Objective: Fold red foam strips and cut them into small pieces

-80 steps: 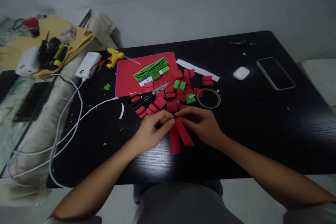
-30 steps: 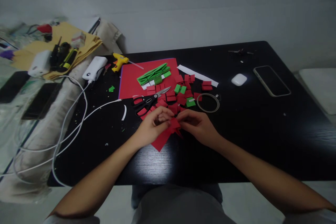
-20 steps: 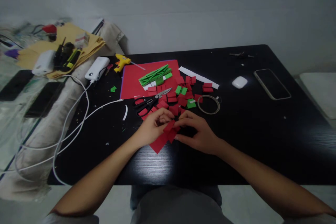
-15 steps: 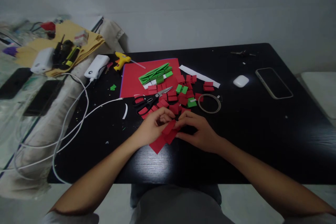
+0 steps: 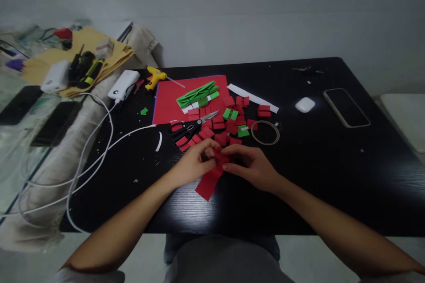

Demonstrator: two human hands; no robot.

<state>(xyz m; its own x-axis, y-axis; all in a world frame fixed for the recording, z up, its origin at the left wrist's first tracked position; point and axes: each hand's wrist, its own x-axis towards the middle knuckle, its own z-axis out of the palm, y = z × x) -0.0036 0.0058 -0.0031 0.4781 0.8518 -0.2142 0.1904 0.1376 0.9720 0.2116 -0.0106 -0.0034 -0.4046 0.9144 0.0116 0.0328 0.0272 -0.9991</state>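
Both hands hold a red paper strip low over the front of the black table. My left hand pinches its upper left side, and its thumb lies across the paper. From the right, my right hand grips the upper end between thumb and fingers. The strip's lower end hangs free toward me; its top part is partly hidden by the fingers. Just beyond lie several folded red paper pieces and some folded green pieces. Black-handled scissors rest on the pile, blades pointing right.
A roll of tape lies right of the pile. Behind are red sheets, a green paper bundle and a white strip. A yellow glue gun, power bank and white cables stand left; a phone and white case right.
The red strip has turned so its free end points more straight toward me, and it lies flatter. Its upper folded flap is now between the fingers. Both hands stay nearly in place.
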